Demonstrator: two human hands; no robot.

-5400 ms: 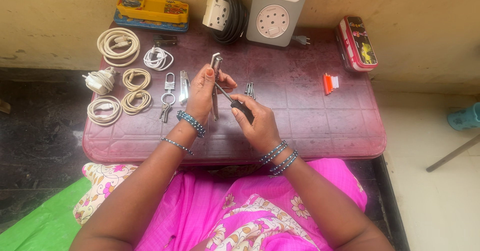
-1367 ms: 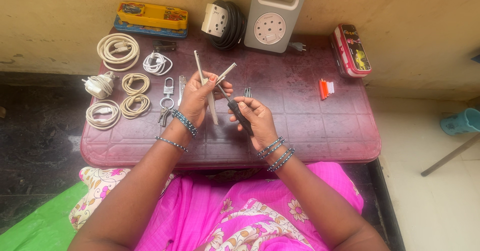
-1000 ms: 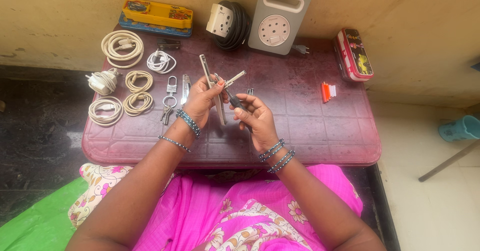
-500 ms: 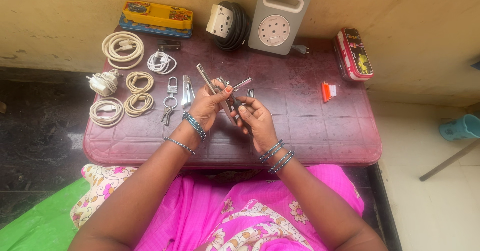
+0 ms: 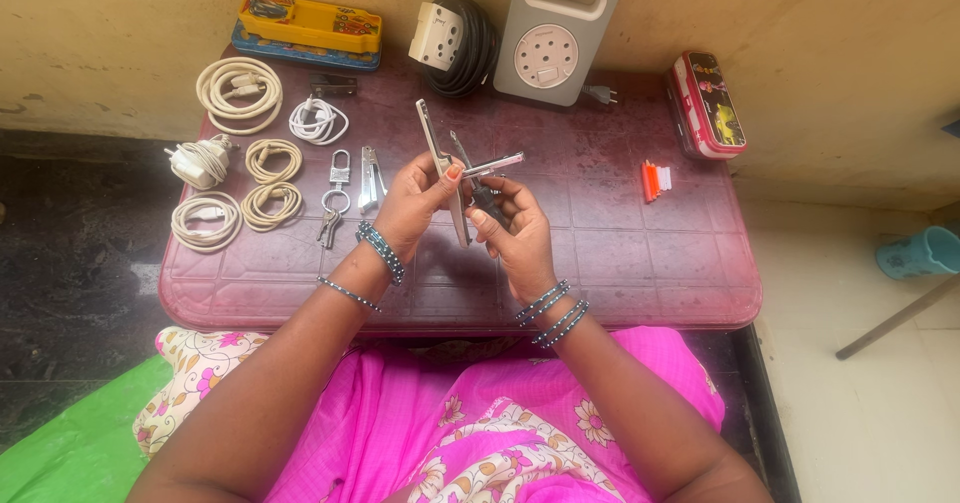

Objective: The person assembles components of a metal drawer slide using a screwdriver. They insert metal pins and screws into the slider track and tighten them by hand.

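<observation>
A low maroon plastic worktop (image 5: pixel 620 263) stands against a wall. Along its back edge lie a yellow pencil box (image 5: pixel 305 29), a black cable coil with a white socket (image 5: pixel 455 35), a grey extension reel (image 5: pixel 558 35) and a red pencil case (image 5: pixel 711 89). On the left lie cream cable coils (image 5: pixel 238 88), a white charger (image 5: pixel 195 161), a padlock with keys (image 5: pixel 336 193) and a small stapler (image 5: pixel 371 177). Small orange and white pieces (image 5: pixel 654 176) lie towards the right.
</observation>
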